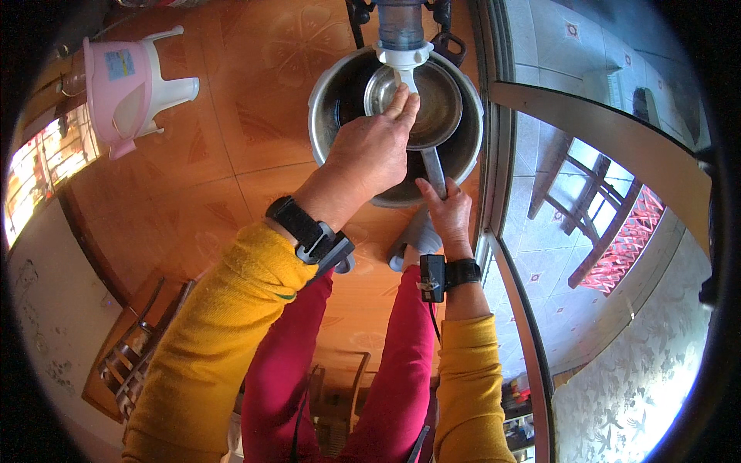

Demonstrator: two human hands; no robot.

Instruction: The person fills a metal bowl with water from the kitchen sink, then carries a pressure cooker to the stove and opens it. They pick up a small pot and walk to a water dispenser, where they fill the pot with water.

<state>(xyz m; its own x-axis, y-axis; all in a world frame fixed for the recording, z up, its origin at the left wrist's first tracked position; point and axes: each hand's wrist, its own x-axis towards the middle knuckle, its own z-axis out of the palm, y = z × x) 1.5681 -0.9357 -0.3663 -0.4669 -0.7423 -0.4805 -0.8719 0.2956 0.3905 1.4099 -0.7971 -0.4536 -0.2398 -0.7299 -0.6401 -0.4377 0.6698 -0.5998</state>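
My left hand (369,158) reaches forward with its fingers closed on the white tap (404,58) under a clear blue water bottle (400,23). Right below the tap is the round bowl of a metal ladle (444,123). My right hand (449,210) grips the ladle's handle, which points back toward me. Beneath the ladle stands a large, deep metal pot (317,123) with a dark inside. My left hand hides part of the ladle's rim and of the pot. Whether water is running cannot be seen.
A pink and white plastic chair (116,92) is at the far left on the orange tiled floor (262,100). Close on the right runs a glass door's frame (500,154). A wooden frame with red-patterned fabric (625,243) shows beyond it. My slippered foot (413,235) is near the pot.
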